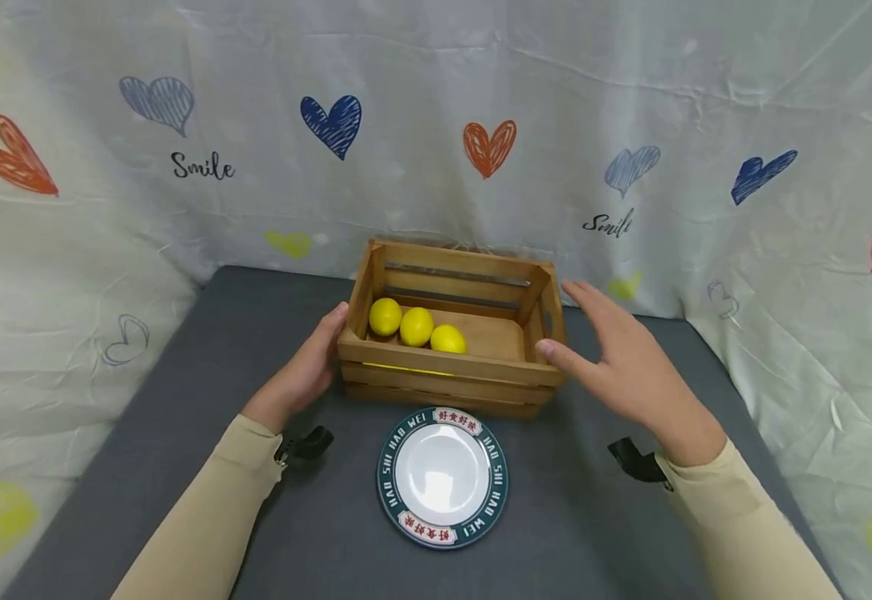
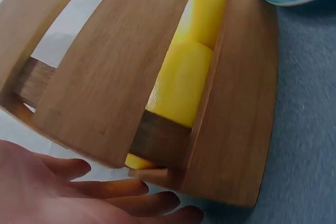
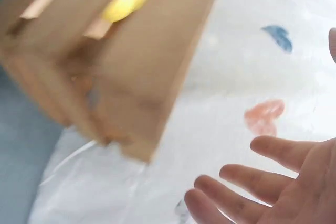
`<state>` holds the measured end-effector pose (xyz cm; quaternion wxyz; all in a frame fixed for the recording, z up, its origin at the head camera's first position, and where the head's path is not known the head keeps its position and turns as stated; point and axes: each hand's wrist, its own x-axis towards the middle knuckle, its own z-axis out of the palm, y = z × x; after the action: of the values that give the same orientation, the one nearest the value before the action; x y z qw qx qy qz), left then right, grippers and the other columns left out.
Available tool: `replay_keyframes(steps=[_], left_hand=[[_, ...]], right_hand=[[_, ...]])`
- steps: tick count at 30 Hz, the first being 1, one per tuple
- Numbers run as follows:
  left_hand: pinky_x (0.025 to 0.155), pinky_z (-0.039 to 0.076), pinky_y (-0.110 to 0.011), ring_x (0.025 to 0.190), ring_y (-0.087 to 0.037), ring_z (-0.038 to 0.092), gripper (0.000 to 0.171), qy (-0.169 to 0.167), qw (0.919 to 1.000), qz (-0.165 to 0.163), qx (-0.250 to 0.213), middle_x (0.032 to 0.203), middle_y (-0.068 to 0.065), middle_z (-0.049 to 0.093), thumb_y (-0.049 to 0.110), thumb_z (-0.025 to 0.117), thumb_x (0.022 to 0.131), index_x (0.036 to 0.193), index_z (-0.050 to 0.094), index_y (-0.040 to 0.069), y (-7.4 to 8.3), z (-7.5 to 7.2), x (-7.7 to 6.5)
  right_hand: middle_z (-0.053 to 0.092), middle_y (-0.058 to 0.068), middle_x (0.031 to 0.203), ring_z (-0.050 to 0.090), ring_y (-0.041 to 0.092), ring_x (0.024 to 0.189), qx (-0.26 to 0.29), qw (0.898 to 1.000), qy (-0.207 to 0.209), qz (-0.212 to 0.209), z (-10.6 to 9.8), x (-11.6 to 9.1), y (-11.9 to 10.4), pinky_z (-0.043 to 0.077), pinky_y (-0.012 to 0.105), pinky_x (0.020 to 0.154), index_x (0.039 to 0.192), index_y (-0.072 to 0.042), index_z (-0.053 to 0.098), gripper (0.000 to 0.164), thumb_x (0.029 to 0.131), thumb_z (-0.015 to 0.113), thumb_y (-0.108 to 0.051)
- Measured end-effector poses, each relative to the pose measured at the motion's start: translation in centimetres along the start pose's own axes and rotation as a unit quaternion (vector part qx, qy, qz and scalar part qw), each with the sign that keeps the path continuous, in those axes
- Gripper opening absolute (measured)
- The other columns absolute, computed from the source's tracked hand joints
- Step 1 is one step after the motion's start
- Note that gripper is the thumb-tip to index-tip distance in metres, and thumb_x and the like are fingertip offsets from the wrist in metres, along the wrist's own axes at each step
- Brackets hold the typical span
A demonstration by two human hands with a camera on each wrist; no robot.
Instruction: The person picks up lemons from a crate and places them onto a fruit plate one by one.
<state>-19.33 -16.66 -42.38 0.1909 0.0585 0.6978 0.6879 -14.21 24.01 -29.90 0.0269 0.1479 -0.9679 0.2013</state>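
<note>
A slatted wooden crate (image 1: 443, 383) stands on the dark table, with three yellow lemon-like fruits (image 1: 417, 327) lying in its left half. My left hand (image 1: 303, 367) is at the crate's left end, its fingers extended along the end wall. In the left wrist view the fingertips of that hand (image 2: 105, 198) lie right at the crate's slats (image 2: 121, 66). Off the crate's right end, my right hand (image 1: 623, 358) is spread with thumb and fingers apart, holding nothing. The right wrist view shows its straight fingers (image 3: 278, 187) away from the crate (image 3: 142, 77).
A white plate (image 1: 442, 473) with a dark green lettered rim lies in front of the crate. Behind the table (image 1: 556, 517) hangs a pale cloth (image 1: 421, 167) printed with hearts, close to the crate's back. Black straps (image 1: 308, 443) are on both wrists.
</note>
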Motion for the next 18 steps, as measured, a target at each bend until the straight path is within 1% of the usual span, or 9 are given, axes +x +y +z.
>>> replay_keyframes(steps=[3, 5, 9, 10, 13, 16, 18], left_hand=[[0.133, -0.002, -0.068, 0.169, -0.034, -0.006, 0.093, 0.006, 0.9995, 0.014, -0.028, 0.183, -0.008, -0.009, 0.074, 0.028, 0.107, 0.175, -0.007, 0.021, -0.3, 0.1, 0.7], [0.135, 0.001, -0.064, 0.169, -0.034, -0.003, 0.092, 0.012, 0.9988, 0.020, -0.043, 0.183, -0.008, -0.007, 0.070, 0.031, 0.108, 0.175, -0.004, 0.020, -0.4, 0.2, 1.0], [0.135, 0.006, -0.063, 0.169, -0.035, 0.003, 0.090, 0.011, 0.9985, 0.018, -0.051, 0.183, -0.009, -0.004, 0.068, 0.035, 0.108, 0.176, -0.003, 0.022, -0.5, 0.3, 1.4], [0.135, 0.006, -0.063, 0.168, -0.035, 0.004, 0.091, 0.010, 0.9984, 0.017, -0.052, 0.183, -0.009, -0.004, 0.068, 0.035, 0.107, 0.176, -0.003, 0.022, -0.6, 0.3, 1.4], [0.135, 0.007, -0.063, 0.168, -0.036, 0.005, 0.092, 0.009, 0.9981, 0.016, -0.058, 0.183, -0.010, -0.003, 0.067, 0.034, 0.107, 0.175, -0.005, 0.021, -0.9, 0.2, 1.4], [0.135, 0.006, -0.062, 0.167, -0.036, 0.006, 0.092, 0.011, 0.9973, 0.022, -0.069, 0.182, -0.011, -0.002, 0.066, 0.035, 0.106, 0.175, -0.004, 0.019, -1.5, 0.1, 1.5], [0.135, 0.007, -0.062, 0.167, -0.036, 0.007, 0.092, 0.012, 0.9970, 0.023, -0.072, 0.182, -0.011, -0.001, 0.066, 0.035, 0.106, 0.175, -0.002, 0.020, -1.8, 0.3, 1.5]], right_hand=[[0.028, 0.004, 0.179, 0.030, 0.035, 0.165, -0.002, 1.000, -0.023, -0.020, -0.7, 2.3, -1.4, 0.030, 0.065, 0.129, 0.173, -0.026, 0.026, 0.093, 0.100, 0.061, -0.071], [0.031, 0.003, 0.178, 0.033, 0.034, 0.164, -0.009, 0.999, -0.035, -0.035, -0.7, 4.0, -2.2, 0.031, 0.063, 0.129, 0.173, -0.026, 0.028, 0.093, 0.099, 0.062, -0.072], [0.043, 0.004, 0.172, 0.043, 0.033, 0.157, -0.013, 0.996, -0.063, -0.060, -0.3, 7.2, -3.6, 0.037, 0.061, 0.127, 0.169, -0.022, 0.038, 0.091, 0.097, 0.067, -0.069], [0.044, 0.005, 0.172, 0.044, 0.032, 0.156, -0.013, 0.995, -0.073, -0.068, 0.0, 7.9, -4.0, 0.038, 0.060, 0.127, 0.168, -0.021, 0.039, 0.090, 0.097, 0.068, -0.067], [0.046, 0.005, 0.170, 0.044, 0.031, 0.156, -0.013, 0.988, -0.114, -0.103, 1.0, 10.3, -5.4, 0.038, 0.057, 0.128, 0.167, -0.019, 0.042, 0.086, 0.098, 0.070, -0.063], [0.046, 0.004, 0.170, 0.043, 0.029, 0.158, -0.028, 0.978, -0.158, -0.136, 2.1, 12.5, -6.8, 0.037, 0.053, 0.129, 0.167, -0.019, 0.043, 0.082, 0.101, 0.069, -0.060], [0.047, 0.004, 0.169, 0.045, 0.027, 0.157, -0.040, 0.972, -0.180, -0.149, 2.8, 13.7, -7.5, 0.038, 0.051, 0.129, 0.166, -0.018, 0.044, 0.080, 0.101, 0.069, -0.058]])
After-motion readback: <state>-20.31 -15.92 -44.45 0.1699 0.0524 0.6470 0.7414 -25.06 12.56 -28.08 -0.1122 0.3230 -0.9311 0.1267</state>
